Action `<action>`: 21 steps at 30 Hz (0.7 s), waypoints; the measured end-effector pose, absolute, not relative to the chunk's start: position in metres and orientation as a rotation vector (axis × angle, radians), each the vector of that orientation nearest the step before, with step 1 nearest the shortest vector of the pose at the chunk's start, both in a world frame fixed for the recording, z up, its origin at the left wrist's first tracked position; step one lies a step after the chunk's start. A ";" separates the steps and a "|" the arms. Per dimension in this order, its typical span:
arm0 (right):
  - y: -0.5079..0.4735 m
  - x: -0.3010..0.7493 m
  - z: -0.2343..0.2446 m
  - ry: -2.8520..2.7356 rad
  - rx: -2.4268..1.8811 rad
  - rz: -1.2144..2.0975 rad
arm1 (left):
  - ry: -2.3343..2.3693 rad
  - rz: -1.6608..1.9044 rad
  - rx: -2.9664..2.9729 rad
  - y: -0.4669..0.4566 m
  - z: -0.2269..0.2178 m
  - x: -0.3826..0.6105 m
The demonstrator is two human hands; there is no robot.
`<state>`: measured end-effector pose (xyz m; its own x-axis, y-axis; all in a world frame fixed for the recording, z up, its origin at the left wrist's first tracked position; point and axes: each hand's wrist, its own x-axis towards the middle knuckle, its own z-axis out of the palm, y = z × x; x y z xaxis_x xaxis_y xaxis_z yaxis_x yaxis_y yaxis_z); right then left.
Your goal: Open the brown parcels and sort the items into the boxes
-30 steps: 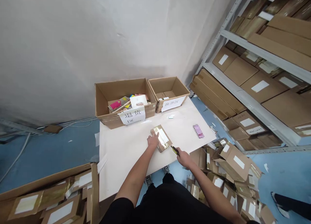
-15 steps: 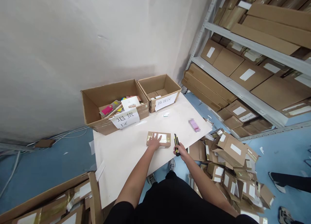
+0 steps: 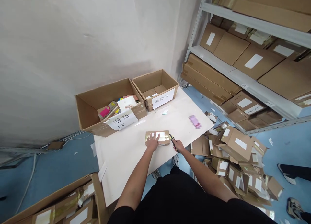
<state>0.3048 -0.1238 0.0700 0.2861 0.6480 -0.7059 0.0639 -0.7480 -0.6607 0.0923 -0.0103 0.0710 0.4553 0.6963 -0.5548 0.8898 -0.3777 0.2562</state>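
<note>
A small taped cardboard box [image 3: 164, 138] with a white label lies on the white table [image 3: 123, 159]. My left hand [image 3: 153, 142] rests on top of its left part, fingers spread. In my right hand [image 3: 179, 146] is a black and yellow utility knife [image 3: 174, 141], gripped by its handle. The knife's tip is at the box's right end; whether it touches the cardboard I cannot tell.
Two open cartons with paper signs, a larger one [image 3: 85, 112] and a smaller one [image 3: 143, 84], stand at the table's back. A pixelated purple item [image 3: 194, 121] lies right. Opened boxes [image 3: 239, 146] pile on the floor; shelving [image 3: 233, 75] holds cartons. Another person's legs [image 3: 297, 172] show at right.
My right hand has turned the utility knife and brought its tip over to the box's right end. My left hand stays on the box. The whole view has shifted slightly.
</note>
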 end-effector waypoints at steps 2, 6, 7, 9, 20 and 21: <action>-0.133 0.311 0.069 -0.717 -2.039 1.506 | 1.324 -0.520 2.190 -0.012 0.073 0.091; -0.151 0.334 0.072 -0.982 -2.053 1.577 | 1.337 -0.515 2.218 -0.013 0.077 0.092; -0.154 0.339 0.072 -0.997 -2.066 1.570 | 1.345 -0.505 2.221 -0.013 0.079 0.092; -0.155 0.341 0.071 -0.906 -2.121 1.477 | 1.362 -0.486 2.227 -0.009 0.083 0.094; -0.052 0.261 0.065 -0.881 -2.363 1.246 | 1.801 -0.497 2.116 -0.032 0.106 0.076; -0.035 0.259 0.070 -0.905 -2.381 1.236 | 1.834 -0.520 2.065 -0.039 0.108 0.073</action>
